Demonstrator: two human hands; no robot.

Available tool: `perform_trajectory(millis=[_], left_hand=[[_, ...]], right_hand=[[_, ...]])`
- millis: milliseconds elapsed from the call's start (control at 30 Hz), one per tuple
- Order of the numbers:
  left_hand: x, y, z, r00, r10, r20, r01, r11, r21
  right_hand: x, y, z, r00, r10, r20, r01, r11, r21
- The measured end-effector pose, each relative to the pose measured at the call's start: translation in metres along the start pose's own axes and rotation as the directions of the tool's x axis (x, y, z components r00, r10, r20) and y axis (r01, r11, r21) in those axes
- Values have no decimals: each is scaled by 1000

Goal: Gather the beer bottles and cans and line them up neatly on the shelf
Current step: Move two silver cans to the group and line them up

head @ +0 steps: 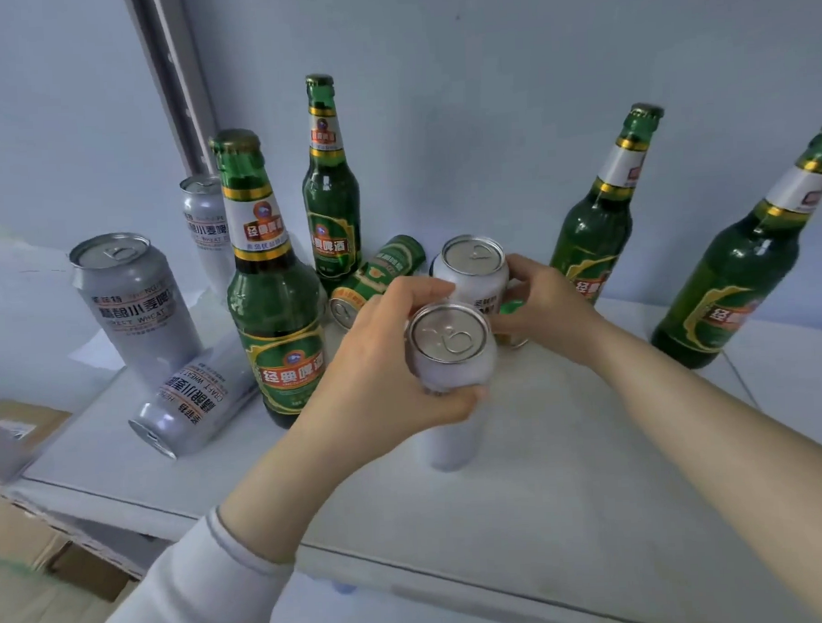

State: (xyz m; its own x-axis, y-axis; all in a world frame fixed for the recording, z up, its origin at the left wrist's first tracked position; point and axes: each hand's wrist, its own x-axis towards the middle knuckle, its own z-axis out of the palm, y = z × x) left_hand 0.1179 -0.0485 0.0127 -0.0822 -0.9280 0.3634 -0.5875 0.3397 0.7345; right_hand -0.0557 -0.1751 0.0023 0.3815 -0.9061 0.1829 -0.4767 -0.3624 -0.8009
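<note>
Near silver can (450, 345): upright at mid-shelf; left hand (378, 360) wraps its upper body, thumb in front. Its lower body is blurred, so contact with the shelf (572, 483) is unclear.
Far silver can (475, 266): upright just behind it; right hand (545, 300) is curled round its right side, base hidden.
Green scrap (511, 307): peeks out under the right fingers, too covered to identify.
Green can (379, 275): lying on its side before the back bottle (331, 192).
Front bottle (274, 293): upright left of the left hand, hiding part of the rear silver can (205, 221).
Upright left can (133, 304): beside the fallen silver can (191, 401).
Inner right bottle (598, 218): label partly covered by the right wrist.
Outer right bottle (737, 278): cap cut by the frame edge.
</note>
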Motion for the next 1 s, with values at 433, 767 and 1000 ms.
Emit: perform_trajectory(millis=[433,767,1000], left_hand=[[-11,-7,29,993,-112,-34,102,971,-215],[-18,-19,59,955,-246,-165,198,945,-259],[-2,34,35,981,-90,-171,47,970,-239]], right_hand=[[-46,41,2,990,135,50,-142,965,220],[-50,39,34,965,161,-208,-107,963,248],[-102,41,-8,892,293,-345,-180,929,324]])
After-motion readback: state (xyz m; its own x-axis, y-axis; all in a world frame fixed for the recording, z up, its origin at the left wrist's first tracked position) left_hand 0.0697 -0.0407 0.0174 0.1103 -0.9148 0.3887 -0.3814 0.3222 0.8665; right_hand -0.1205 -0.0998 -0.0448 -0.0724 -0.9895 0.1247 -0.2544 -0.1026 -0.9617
